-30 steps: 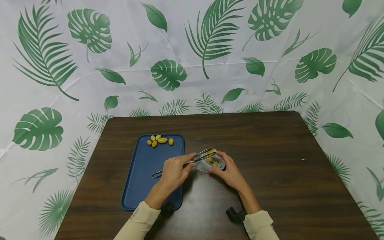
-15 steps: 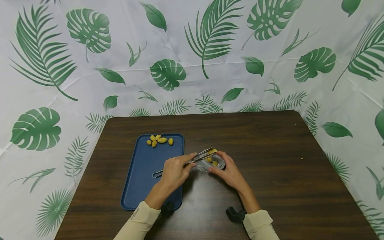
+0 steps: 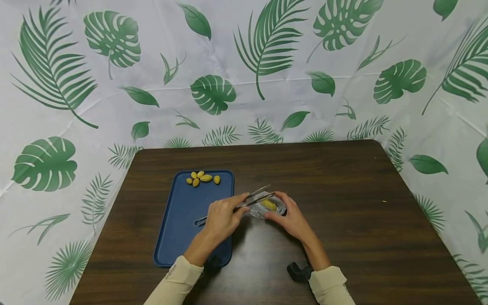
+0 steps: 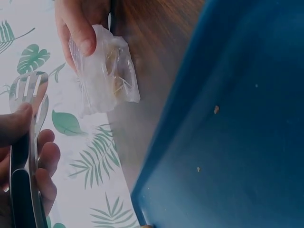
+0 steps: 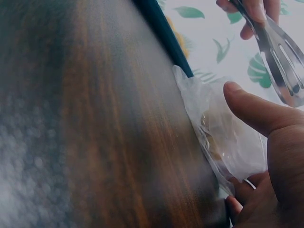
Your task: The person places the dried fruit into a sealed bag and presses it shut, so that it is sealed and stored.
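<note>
Down into the clear bag (image 4: 92,78) has gone the long yellow piece (image 3: 269,205) that, half a second ago, sat between the tips of the tongs (image 3: 260,200). At the left, the blue tray (image 3: 190,216) carries six more yellow pieces (image 3: 206,178) near its far end (nuts, by the look of them, though I would not swear to it), with small crumbs (image 4: 216,109) on its bare part. Next comes the left hand (image 3: 222,215), its grip closed round the tongs, whose tips stand apart by the bag's mouth. Farthest right, the right hand (image 3: 287,214) has its grip on the bag, thumb and fingers spreading the rim; whether the bottom rests on the table (image 3: 343,190) I cannot tell.

The film looks limp, so if the right hand slackened, the mouth might fold and spill a piece; the metal tips could also snag the rim if drawn away at a slant. As for differences, the tips are wider than before and hold nothing, while both hands and the tray's six pieces lie as they did.
</note>
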Demonstrator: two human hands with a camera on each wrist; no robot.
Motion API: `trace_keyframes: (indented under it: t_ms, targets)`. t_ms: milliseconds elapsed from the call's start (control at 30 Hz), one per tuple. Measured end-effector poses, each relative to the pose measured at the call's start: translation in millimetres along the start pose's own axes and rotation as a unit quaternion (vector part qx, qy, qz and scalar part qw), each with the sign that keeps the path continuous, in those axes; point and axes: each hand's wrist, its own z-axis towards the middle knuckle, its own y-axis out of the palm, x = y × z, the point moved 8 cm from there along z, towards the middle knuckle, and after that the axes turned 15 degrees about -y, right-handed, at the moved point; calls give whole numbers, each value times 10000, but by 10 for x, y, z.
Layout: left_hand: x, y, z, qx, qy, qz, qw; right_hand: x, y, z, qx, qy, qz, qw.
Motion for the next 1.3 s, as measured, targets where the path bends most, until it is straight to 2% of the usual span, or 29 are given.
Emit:
trace_keyframes:
  t_ms: [267, 500, 767, 1067, 1300]
  targets:
    - [-111, -86, 18, 150, -263, 7, 9995, -57, -18, 36, 66, -311, -50, 9995]
    - [-254, -141, 16, 229, -520, 169, 9982, -76, -28, 46, 95, -339, -47, 9994]
    - [-351, -211, 9, 325, -626, 174, 9974, -69, -25, 52, 130, -390, -36, 9991]
    - [-400, -267, -13, 543, -510, 136, 9971, -43, -16, 39, 128, -299, -18, 9995]
    - [-453, -272, -13, 475, -750, 239, 9958, -16, -9, 33, 149, -263, -35, 9995]
